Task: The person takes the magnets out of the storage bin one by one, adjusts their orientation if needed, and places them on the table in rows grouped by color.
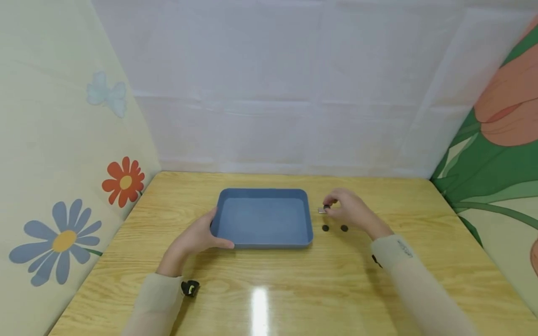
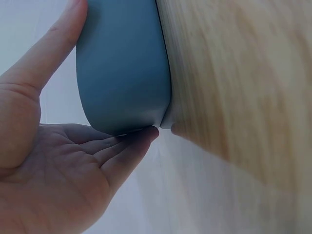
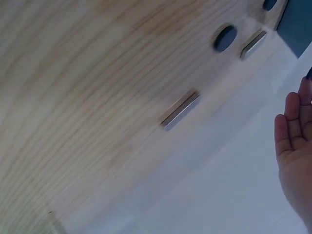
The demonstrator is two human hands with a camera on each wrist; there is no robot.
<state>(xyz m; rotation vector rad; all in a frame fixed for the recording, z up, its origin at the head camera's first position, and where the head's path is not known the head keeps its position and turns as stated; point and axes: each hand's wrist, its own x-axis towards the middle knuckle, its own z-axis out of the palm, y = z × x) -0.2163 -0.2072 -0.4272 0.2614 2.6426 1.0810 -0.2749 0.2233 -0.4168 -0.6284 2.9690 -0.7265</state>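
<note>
A shallow blue tray [image 1: 261, 245] lies on the wooden table. My left hand [image 1: 201, 237] is at its near left corner, thumb along the front wall and fingers against the left side; the left wrist view shows the fingers fairly straight. To the right of the tray, my right hand [image 1: 347, 208] pinches a small black disc [image 1: 326, 206] between thumb and fingers. A small silvery bar [image 1: 322, 211] lies just below that disc. Two more black discs, one nearer the tray [image 1: 325, 228] and one farther right [image 1: 344, 228], lie flat in front of the hand.
In the right wrist view a second silvery bar [image 3: 180, 109] lies on the table, apart from a dark disc [image 3: 225, 38]. White cloth [image 1: 269, 93] hangs behind the table. Flower-printed panels stand at the left [image 1: 63, 140] and right [image 1: 496, 182].
</note>
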